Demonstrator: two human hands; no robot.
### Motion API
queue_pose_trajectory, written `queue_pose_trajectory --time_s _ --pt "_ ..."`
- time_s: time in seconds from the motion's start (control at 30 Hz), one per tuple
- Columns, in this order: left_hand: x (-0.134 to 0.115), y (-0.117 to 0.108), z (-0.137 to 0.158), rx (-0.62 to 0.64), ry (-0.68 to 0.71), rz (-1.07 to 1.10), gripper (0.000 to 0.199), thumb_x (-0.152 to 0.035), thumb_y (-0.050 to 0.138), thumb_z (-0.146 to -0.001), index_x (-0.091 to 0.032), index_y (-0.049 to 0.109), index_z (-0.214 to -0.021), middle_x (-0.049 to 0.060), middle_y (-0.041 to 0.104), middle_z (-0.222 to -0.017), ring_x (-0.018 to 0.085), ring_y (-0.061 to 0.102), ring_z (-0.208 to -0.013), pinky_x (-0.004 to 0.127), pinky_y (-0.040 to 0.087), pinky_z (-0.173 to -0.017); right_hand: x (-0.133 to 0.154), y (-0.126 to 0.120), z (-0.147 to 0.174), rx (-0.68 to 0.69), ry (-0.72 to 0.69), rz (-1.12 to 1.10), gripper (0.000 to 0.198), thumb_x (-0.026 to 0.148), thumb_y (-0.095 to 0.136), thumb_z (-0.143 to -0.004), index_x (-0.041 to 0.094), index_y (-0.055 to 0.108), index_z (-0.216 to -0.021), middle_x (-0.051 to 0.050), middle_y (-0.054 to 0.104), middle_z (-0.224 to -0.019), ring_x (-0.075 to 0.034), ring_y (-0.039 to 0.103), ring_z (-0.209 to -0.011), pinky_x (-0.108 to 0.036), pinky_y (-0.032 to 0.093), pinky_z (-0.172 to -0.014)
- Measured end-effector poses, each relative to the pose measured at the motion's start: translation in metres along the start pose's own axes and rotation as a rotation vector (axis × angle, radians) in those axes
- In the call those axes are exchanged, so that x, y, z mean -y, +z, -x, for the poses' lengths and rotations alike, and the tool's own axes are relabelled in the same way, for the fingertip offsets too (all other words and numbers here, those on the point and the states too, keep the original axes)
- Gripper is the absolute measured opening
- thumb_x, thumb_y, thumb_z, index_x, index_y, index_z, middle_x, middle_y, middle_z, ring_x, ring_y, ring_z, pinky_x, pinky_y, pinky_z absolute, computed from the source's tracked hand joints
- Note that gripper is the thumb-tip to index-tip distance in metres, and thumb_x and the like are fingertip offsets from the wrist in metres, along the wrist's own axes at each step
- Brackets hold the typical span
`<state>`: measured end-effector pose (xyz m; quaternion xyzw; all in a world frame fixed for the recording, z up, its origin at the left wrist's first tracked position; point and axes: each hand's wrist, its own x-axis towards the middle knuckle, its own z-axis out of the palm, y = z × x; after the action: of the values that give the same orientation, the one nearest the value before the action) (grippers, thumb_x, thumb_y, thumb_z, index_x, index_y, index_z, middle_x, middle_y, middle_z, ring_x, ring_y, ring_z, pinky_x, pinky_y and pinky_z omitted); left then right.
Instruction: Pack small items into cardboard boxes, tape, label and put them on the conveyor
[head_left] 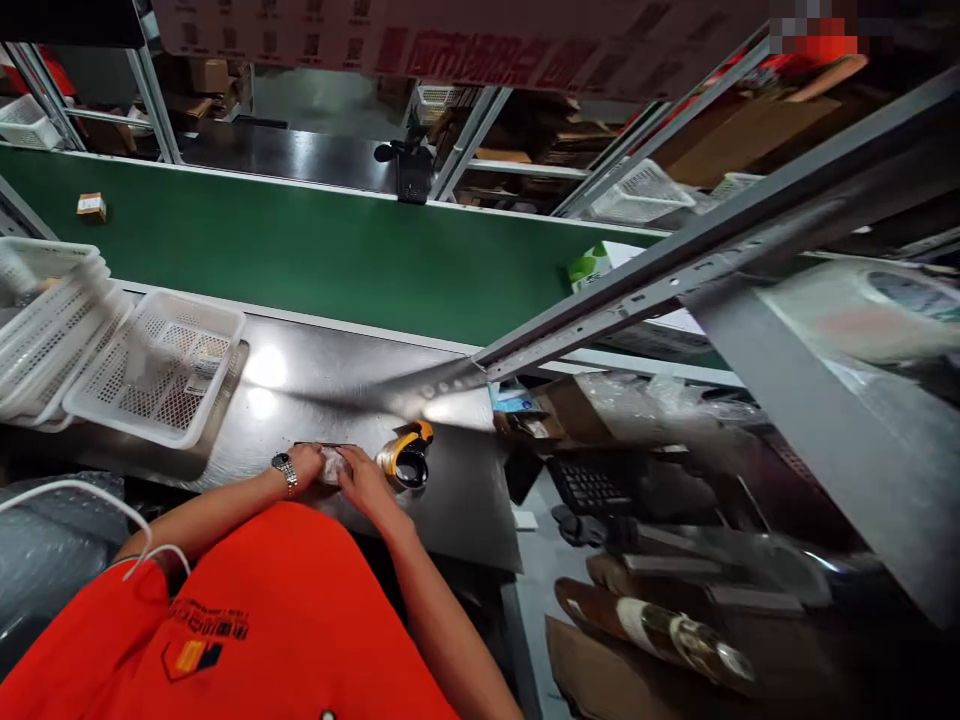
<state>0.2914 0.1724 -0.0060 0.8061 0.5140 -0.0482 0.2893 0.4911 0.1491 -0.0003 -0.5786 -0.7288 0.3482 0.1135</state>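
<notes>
Metal counter (457, 520) in the head view; small pale packet (332, 466) on it, close in front of the person. Left hand (305, 466) and right hand (365, 482) near each other, clamped on the packet from either side; exact finger grip too small to tell. Packet looks light, soft, crinkly, maybe slippery if plastic; fragility unclear. Best hold: both side edges, gentle pressure. Tape dispenser (409, 452) just beside right hand; white basket (196, 432) off to the left.

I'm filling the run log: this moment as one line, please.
left hand: on small package | right hand: on same package | tape dispenser: on metal table, beside right hand
</notes>
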Motion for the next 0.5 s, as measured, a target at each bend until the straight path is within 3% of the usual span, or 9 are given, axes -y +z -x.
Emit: queue_pose_trajectory --time_s 0.1,0.27,0.37,0.43,0.5 --pt "0.006 -0.009 0.005 -0.042 0.047 0.052 0.029 -0.005 0.065 -0.105 -0.010 0.090 -0.118 0.021 0.084 -0.118 0.029 0.080 -0.103 0.037 0.061 -0.095 0.006 -0.003 -0.003 0.090 -0.105 0.133 0.059 0.013 0.062 -0.100 0.012 0.074 -0.157 -0.021 0.068 -0.168 -0.033 0.059 -0.161 -0.045 0.045 -0.137" --pt "0.034 -0.051 0.016 -0.183 0.059 0.140 0.026 -0.009 0.075 -0.103 -0.019 0.091 -0.121 0.012 0.086 -0.113 0.024 0.078 -0.102 0.032 0.060 -0.094 0.018 -0.007 -0.019 0.164 -0.126 0.404 0.048 0.019 0.062 -0.107 0.014 0.078 -0.152 -0.021 0.082 -0.143 -0.039 0.065 -0.145 -0.046 0.054 -0.121" --pt "0.086 -0.104 0.032 -0.391 -0.116 0.169 0.021 -0.011 0.073 -0.107 -0.014 0.087 -0.122 0.012 0.085 -0.112 0.022 0.078 -0.104 0.031 0.059 -0.100 0.021 -0.003 -0.023 0.194 -0.138 0.499 0.041 0.018 0.062 -0.108 0.014 0.083 -0.142 -0.020 0.084 -0.139 -0.040 0.067 -0.142 -0.045 0.054 -0.116" --pt "0.132 -0.142 0.051 -0.570 -0.325 0.190 0.018 -0.008 0.071 -0.107 -0.010 0.086 -0.119 0.011 0.084 -0.112 0.021 0.076 -0.107 0.030 0.058 -0.103 0.019 0.004 -0.023 0.194 -0.150 0.503 0.041 0.016 0.061 -0.107 0.015 0.084 -0.140 -0.021 0.082 -0.144 -0.040 0.067 -0.142 -0.044 0.053 -0.116" --pt "0.177 -0.174 0.074 -0.665 -0.480 0.190 0.018 -0.005 0.065 -0.109 -0.006 0.083 -0.113 0.011 0.082 -0.108 0.021 0.075 -0.107 0.030 0.057 -0.103 0.014 0.012 -0.025 0.220 -0.125 0.467 0.044 0.013 0.065 -0.103 0.016 0.084 -0.142 -0.021 0.080 -0.151 -0.038 0.069 -0.144 -0.041 0.053 -0.116"
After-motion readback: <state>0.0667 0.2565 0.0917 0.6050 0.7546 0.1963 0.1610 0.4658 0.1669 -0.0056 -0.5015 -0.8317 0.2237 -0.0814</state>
